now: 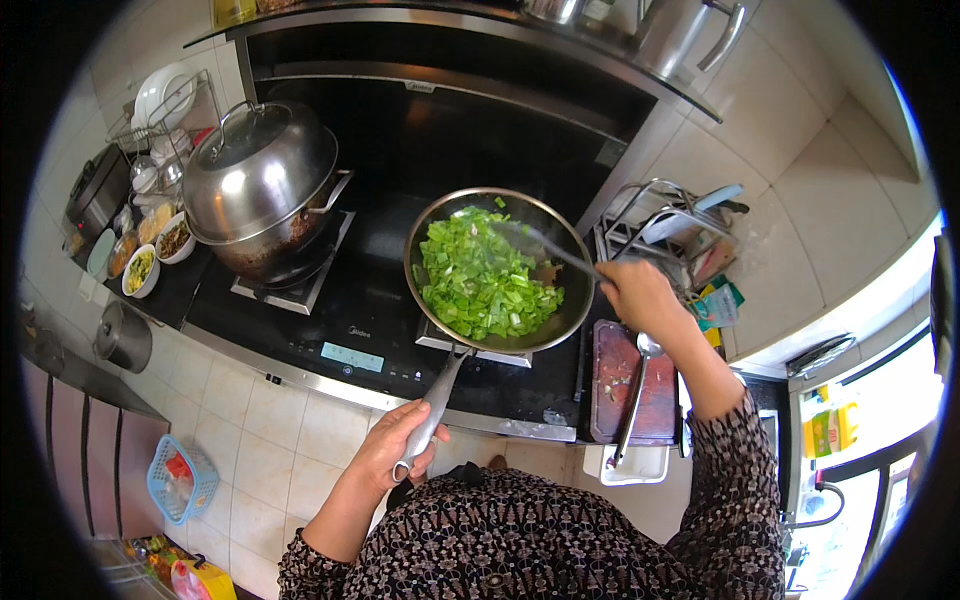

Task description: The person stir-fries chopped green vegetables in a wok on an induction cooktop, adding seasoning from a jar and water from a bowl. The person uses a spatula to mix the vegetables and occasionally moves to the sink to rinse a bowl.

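Note:
My left hand is closed around the grey handle of a frying pan, which sits over the right burner of a black cooktop. Chopped green leafy vegetables fill much of the pan, mostly its left and middle. My right hand, at the pan's right side, grips a spatula whose blurred head reaches into the greens. Just below that hand, a metal ladle lies across a reddish-brown cutting board.
A large lidded steel wok stands on the left burner. Bowls of food sit beyond it at the far left. A metal rack with a knife stands right of the pan. A white plastic bin is below the board.

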Demonstrator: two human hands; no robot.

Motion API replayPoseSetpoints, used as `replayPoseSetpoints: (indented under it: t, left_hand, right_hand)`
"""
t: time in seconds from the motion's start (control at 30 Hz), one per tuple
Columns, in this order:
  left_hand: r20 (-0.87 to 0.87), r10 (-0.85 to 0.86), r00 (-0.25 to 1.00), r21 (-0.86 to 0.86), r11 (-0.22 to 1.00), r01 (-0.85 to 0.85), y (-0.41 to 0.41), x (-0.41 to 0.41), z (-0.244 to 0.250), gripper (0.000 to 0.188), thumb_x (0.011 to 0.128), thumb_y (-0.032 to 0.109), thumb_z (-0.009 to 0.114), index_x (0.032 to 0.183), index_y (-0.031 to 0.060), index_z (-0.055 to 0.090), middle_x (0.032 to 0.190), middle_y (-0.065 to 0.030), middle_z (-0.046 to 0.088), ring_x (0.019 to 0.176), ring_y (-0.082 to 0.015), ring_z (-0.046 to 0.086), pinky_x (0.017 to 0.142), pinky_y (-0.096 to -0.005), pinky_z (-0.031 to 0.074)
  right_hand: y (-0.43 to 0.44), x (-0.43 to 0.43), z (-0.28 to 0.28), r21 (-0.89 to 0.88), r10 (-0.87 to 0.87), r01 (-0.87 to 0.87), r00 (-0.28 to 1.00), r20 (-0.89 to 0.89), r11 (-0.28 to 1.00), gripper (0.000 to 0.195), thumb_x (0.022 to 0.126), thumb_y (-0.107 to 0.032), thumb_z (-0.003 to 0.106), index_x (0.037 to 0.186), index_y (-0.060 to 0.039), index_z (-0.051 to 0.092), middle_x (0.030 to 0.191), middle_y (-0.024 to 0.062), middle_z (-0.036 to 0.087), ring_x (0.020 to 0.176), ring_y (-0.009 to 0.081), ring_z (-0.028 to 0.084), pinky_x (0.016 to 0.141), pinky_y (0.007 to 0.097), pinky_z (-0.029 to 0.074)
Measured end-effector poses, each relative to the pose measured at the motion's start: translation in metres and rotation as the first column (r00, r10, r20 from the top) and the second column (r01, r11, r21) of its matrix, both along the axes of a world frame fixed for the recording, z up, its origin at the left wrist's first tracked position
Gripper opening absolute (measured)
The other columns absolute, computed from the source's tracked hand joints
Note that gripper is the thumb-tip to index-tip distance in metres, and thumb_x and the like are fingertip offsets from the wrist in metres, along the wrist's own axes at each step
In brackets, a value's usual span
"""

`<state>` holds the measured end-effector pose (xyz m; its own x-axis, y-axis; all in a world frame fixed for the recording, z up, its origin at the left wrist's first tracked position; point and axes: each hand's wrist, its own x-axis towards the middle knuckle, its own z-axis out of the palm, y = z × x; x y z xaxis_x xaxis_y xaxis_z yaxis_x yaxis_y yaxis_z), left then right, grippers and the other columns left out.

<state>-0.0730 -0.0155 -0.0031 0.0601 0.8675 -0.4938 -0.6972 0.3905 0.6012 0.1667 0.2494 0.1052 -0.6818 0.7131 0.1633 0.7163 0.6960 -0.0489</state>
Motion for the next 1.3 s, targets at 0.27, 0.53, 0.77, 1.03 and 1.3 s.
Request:
replayPoseSetpoints:
  t: [0.27, 0.53, 0.77, 1.03, 1.3]
  left_hand:
    - [0.014, -0.008, 1.0, 0.041, 0.999, 0.008, 0.003, -0.002, -0.006, 0.023, 0.097, 0.029, 0.047, 0.105, 0.0065, 0.049, 0.077, -0.011, 0.062, 0.035, -0.0131, 0.044, 0.027, -0.0242, 0.031]
    - [0.056, -0.018, 0.998, 0.047, 0.999, 0.016, 0.003, -0.002, -0.008, 0.02, 0.097, 0.028, 0.048, 0.097, 0.0081, 0.048, 0.076, -0.0101, 0.063, 0.036, -0.0124, 0.046, 0.028, -0.0239, 0.032]
    - [0.046, -0.022, 0.999, 0.029, 0.999, 0.021, 0.001, -0.003, -0.006, 0.021, 0.097, 0.029, 0.048, 0.097, 0.0079, 0.049, 0.075, -0.01, 0.063, 0.038, -0.0123, 0.046, 0.029, -0.0244, 0.032]
    - [0.007, -0.065, 0.998, 0.048, 0.997, 0.065, 0.005, -0.003, -0.002, 0.023, 0.098, 0.03, 0.047, 0.101, 0.0078, 0.05, 0.076, -0.01, 0.062, 0.036, -0.0126, 0.046, 0.029, -0.0247, 0.035]
    - [-0.016, -0.033, 0.999, 0.02, 0.999, 0.033, 0.005, -0.003, -0.003, 0.024, 0.098, 0.027, 0.046, 0.105, 0.0057, 0.051, 0.076, -0.0118, 0.062, 0.034, -0.013, 0.044, 0.027, -0.0243, 0.032]
  right_hand:
    - [0.035, -0.101, -0.017, -0.115, 0.027, -0.023, 0.999, 0.034, 0.993, 0.02, 0.08, -0.013, 0.057, 0.093, -0.0029, 0.067, 0.088, 0.0227, 0.064, 0.089, 0.0382, 0.062, 0.08, 0.0451, 0.05]
    - [-0.068, -0.049, 0.055, -0.096, 0.264, -0.246, 0.887, 0.378, 0.964, 0.025, 0.08, -0.01, 0.057, 0.105, -0.0069, 0.064, 0.072, 0.0172, 0.063, 0.071, 0.0354, 0.063, 0.061, 0.0463, 0.05]
    - [-0.101, -0.006, 0.085, -0.084, 0.203, -0.186, 0.849, 0.487, 0.979, 0.028, 0.075, -0.006, 0.059, 0.103, -0.0053, 0.062, 0.07, 0.0159, 0.063, 0.068, 0.0315, 0.067, 0.057, 0.0408, 0.053]
    - [-0.063, -0.04, 0.005, 0.017, 0.09, -0.113, 0.861, 0.5, 0.993, 0.016, 0.08, -0.005, 0.056, 0.095, -0.0028, 0.063, 0.083, 0.0141, 0.067, 0.075, 0.0277, 0.068, 0.063, 0.0359, 0.055]
    - [-0.067, 0.006, 0.093, 0.022, 0.109, -0.134, 0.883, 0.457, 0.991, 0.02, 0.078, -0.01, 0.058, 0.096, -0.0092, 0.067, 0.07, 0.0141, 0.064, 0.07, 0.0313, 0.066, 0.06, 0.0426, 0.052]
